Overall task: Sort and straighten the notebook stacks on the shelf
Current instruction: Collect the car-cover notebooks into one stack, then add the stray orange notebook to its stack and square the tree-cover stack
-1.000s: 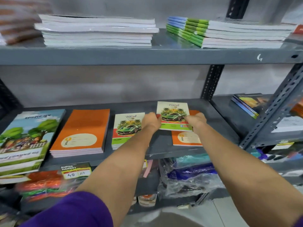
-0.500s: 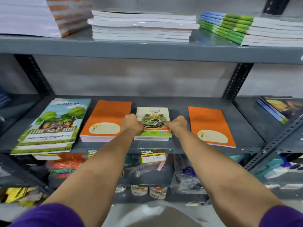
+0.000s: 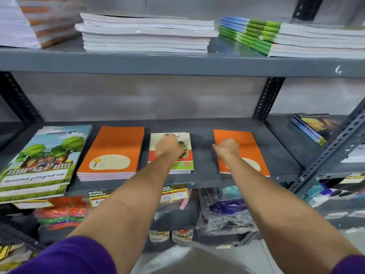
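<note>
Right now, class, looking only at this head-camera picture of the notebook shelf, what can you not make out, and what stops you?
- Cover art of the car notebook stack: the left hand covers it.
- Label on the right orange notebook: partly behind the right hand and forearm.
- Price tags below the shelf edge: writing too small, one cut by the arm.
- Top-left stack: cut off by the frame, blurred.
</note>
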